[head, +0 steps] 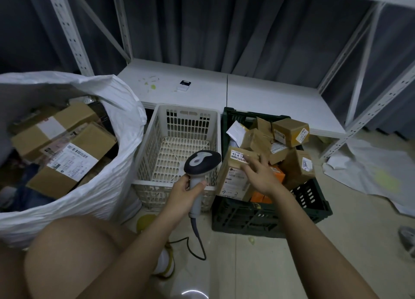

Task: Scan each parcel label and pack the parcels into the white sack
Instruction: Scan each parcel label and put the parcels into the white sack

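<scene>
Here left hand [183, 192] holds scanner [200, 170] upright, head toward parcel [233, 175].

Far wall: you face dark grey curtains [202, 24] hanging in folds.
Furniture: white slotted metal racking [368, 105], its low white shelf [269, 96] ahead of you.
Floor: pale glossy tiles [258, 265].
Light: dim.

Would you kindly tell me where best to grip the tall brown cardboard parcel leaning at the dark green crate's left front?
Probably by the top edge of the tall brown cardboard parcel, coming from above: it stands proud of the dark green crate, where the right hand already reaches.
</scene>
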